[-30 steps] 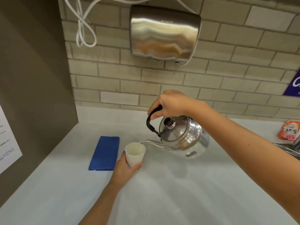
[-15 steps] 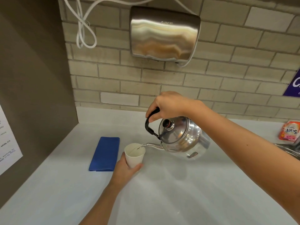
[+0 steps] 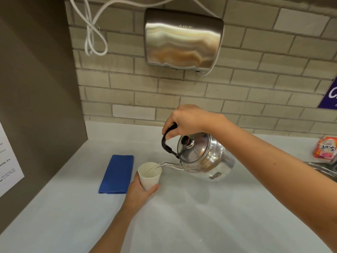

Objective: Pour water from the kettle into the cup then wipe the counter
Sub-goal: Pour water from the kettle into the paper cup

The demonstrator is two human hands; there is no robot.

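Note:
A shiny steel kettle (image 3: 204,159) with a black handle hangs tilted to the left above the white counter (image 3: 182,220). My right hand (image 3: 186,121) grips the handle from above. The spout tip sits over the rim of a white paper cup (image 3: 149,175), and a thin stream of water runs into it. My left hand (image 3: 139,191) wraps the cup's lower part from the near side. A folded blue cloth (image 3: 117,173) lies flat on the counter just left of the cup.
A steel hand dryer (image 3: 182,37) hangs on the brick wall above, with a white cable (image 3: 93,33) looped to its left. A brown side panel (image 3: 36,88) bounds the counter on the left. An orange detergent packet (image 3: 326,149) and a sink edge (image 3: 321,169) are at the right.
The kettle has tipped a little further to the left and its spout now reaches over the cup's rim. The cup and my left hand have barely moved.

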